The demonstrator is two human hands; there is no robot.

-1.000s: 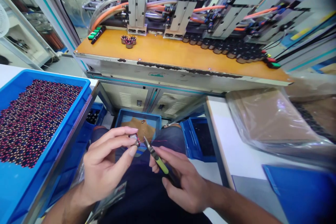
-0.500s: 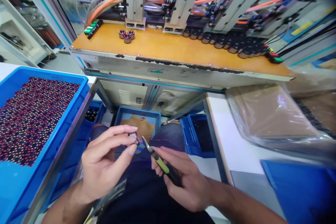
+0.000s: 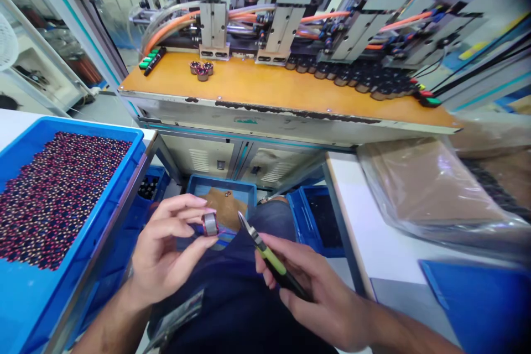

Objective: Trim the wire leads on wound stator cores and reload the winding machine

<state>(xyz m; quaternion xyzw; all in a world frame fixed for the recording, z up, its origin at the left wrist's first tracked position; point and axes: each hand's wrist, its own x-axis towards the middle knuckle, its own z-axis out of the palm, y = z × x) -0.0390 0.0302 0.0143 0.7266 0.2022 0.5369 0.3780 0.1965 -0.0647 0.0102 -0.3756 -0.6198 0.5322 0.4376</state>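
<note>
My left hand (image 3: 166, 246) pinches a small round metal part with red wire windings (image 3: 210, 224) between thumb and fingertips, above my lap. My right hand (image 3: 319, 293) grips green-handled cutting pliers (image 3: 269, 257), whose jaws point up and left, a short gap away from the part. Both hands hover over my dark trousers, just in front of a small blue tray (image 3: 219, 185) on the floor.
A large blue bin (image 3: 25, 287) full of several small wound parts sits at the left. An orange-topped machine bench (image 3: 265, 88) carries three loose parts (image 3: 201, 69) and a row of dark parts. A plastic-wrapped package (image 3: 431, 188) lies on the white table at right.
My right hand drew the pliers back to the right, away from the part. My left hand turned the part, so its metal side now faces me.
</note>
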